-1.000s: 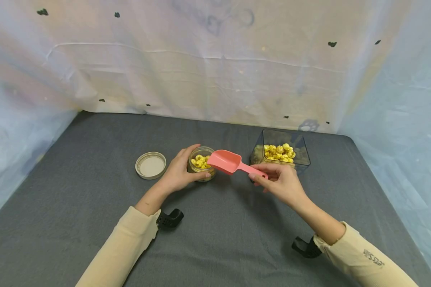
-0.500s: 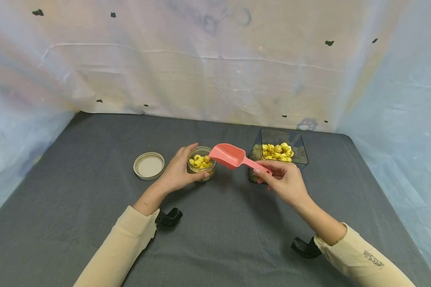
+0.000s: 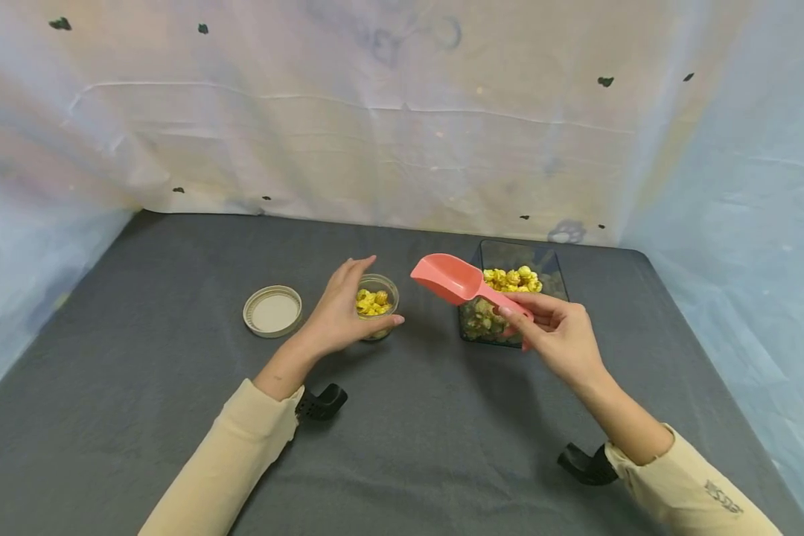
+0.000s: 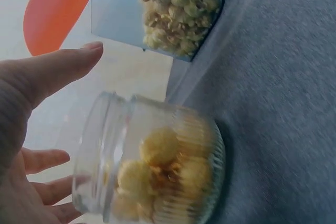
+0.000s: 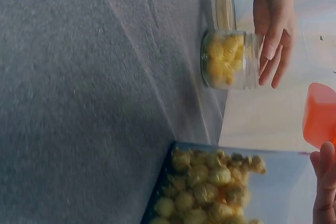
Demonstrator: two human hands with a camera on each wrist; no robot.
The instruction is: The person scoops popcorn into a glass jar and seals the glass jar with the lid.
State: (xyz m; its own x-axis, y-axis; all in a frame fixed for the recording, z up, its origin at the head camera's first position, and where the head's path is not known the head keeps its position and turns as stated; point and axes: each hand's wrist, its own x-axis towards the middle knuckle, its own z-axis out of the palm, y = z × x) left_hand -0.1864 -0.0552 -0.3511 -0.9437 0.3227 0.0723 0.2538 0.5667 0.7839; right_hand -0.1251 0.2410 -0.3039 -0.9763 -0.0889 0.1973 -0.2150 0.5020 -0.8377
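A small glass jar [image 3: 377, 298] partly filled with yellow popcorn stands on the grey cloth. My left hand [image 3: 345, 307] cups around it with straight, spread fingers, thumb in front, and the grip looks loose. In the left wrist view the jar [image 4: 152, 166] sits between the thumb and fingers of that hand [image 4: 37, 82]. My right hand [image 3: 552, 331] pinches the handle of a pink scoop [image 3: 450, 277], held raised and apparently empty over the left rim of a clear square container [image 3: 470, 327] of popcorn. The right wrist view shows the jar [image 5: 231, 59] and the container [image 5: 220, 192].
A beige jar lid [image 3: 272, 311] lies flat to the left of the jar. The table is covered in grey cloth [image 3: 174, 387], with pale sheeting hung behind and at both sides. Black wrist mounts [image 3: 321, 402] sit under both forearms.
My right hand has lifted the scoop away from the jar mouth and carried it right, toward the container. The fingers of my left hand have loosened from around the jar.
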